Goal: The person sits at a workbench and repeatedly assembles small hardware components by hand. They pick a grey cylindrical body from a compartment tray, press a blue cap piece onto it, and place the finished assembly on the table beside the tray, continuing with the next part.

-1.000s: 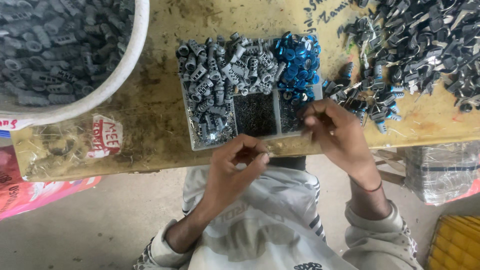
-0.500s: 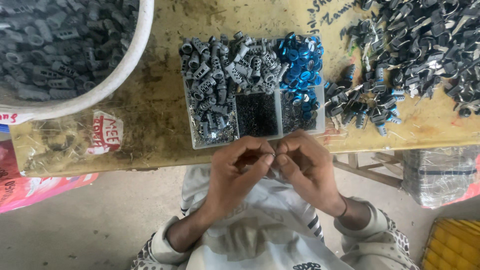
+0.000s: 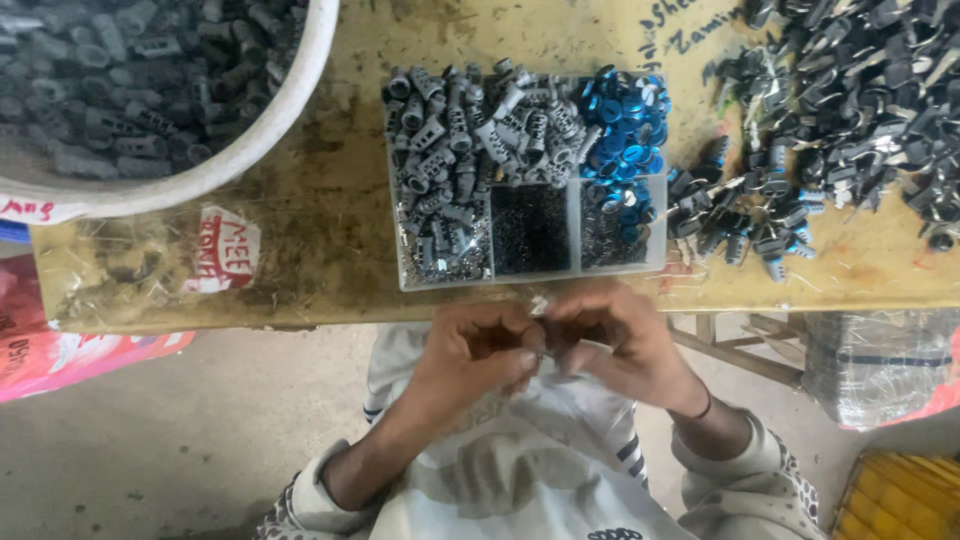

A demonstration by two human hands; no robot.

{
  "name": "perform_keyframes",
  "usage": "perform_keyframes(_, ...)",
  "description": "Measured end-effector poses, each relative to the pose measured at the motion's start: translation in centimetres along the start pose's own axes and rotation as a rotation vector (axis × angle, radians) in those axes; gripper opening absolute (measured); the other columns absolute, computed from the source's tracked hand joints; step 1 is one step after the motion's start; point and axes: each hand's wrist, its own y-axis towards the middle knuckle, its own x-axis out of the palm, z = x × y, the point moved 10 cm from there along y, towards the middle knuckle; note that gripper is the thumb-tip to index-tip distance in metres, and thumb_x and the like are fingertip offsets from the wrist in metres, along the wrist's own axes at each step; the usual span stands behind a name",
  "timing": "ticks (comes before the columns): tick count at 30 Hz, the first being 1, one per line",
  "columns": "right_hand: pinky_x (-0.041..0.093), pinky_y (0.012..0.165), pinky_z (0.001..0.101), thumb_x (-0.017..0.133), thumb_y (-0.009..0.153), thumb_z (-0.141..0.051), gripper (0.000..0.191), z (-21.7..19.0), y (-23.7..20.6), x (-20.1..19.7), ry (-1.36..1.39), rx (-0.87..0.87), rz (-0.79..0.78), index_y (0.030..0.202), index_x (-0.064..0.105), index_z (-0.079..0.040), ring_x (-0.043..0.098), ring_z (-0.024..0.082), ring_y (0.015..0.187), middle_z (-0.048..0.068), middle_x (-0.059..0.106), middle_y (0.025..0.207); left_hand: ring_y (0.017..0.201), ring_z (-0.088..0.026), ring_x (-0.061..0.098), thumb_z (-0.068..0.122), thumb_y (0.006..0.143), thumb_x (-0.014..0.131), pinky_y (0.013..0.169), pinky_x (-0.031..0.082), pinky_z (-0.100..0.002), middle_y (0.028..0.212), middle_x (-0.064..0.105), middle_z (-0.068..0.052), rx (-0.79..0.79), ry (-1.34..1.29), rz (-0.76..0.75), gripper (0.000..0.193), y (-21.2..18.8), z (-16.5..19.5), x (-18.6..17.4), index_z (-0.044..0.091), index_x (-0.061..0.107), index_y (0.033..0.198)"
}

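Note:
My left hand [image 3: 470,355] and my right hand [image 3: 615,340] meet just below the table's front edge, fingers pinched together on a small metal part [image 3: 541,305] between them. Right above them on the wooden table [image 3: 320,230] lies a clear divided tray [image 3: 655,262]. Its compartments hold grey plastic barrels [image 3: 450,150], blue round caps [image 3: 620,115] and tiny dark pieces [image 3: 530,228]. What exactly each hand grips is partly hidden by the fingers.
A big white tub [image 3: 250,150] full of grey barrels stands at the far left. A heap of dark assembled parts [image 3: 830,100] covers the table's right side. A red bag [image 3: 60,355] lies lower left; a plastic-wrapped bundle [image 3: 880,370] and a yellow crate [image 3: 900,495] sit lower right.
My right hand has come back from the tray's right compartment to my left hand. Both hands now work together on the small part in front of my chest.

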Motion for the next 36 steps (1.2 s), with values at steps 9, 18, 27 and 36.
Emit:
perform_keyframes(9,0.05,0.056,0.0389,0.092,0.082,-0.023,0.03,-2.9,5.5,4.1,-1.166,-0.429,0.394,0.103,0.075,-0.01,0.064,0.027,0.068,0.009,0.063,0.091,0.078,-0.008,0.064,0.001,0.091,0.07,0.071,0.053,-0.024,0.086,0.066,-0.001,0.055,0.147,-0.134,0.005,-1.2,0.3,1.9,-0.001,0.067,0.095)
perform_keyframes(18,0.063,0.071,0.0293,0.082,0.082,-0.003,0.04,-4.9,2.2,1.9,-0.9,-0.398,0.077,0.115,0.059,-0.005,0.074,0.021,0.09,0.016,0.068,0.119,0.085,-0.008,0.066,0.004,0.093,0.07,0.076,0.056,-0.026,0.095,0.068,-0.001,0.352,0.454,0.044,0.01,-1.6,4.2,-0.1,0.0,0.067,0.102)
perform_keyframes(27,0.064,0.088,0.0311,0.065,0.09,0.018,0.045,-1.9,0.0,1.7,-0.378,-0.287,0.088,0.127,0.067,-0.008,0.07,0.026,0.112,0.015,0.062,0.127,0.071,-0.012,0.068,0.004,0.094,0.068,0.065,0.061,-0.029,0.085,0.069,-0.007,0.166,-0.067,-0.001,0.007,-0.1,2.1,-0.4,0.0,0.064,0.097)
perform_keyframes(36,0.059,0.09,0.0347,0.069,0.085,0.016,0.041,-5.4,-0.6,3.1,-0.948,-0.55,0.145,0.117,0.069,-0.008,0.07,0.028,0.11,0.012,0.065,0.125,0.058,-0.005,0.061,0.001,0.09,0.072,0.049,0.051,-0.02,0.073,0.068,-0.004,0.115,0.167,0.189,0.005,-0.8,1.9,-1.3,-0.001,0.067,0.091)
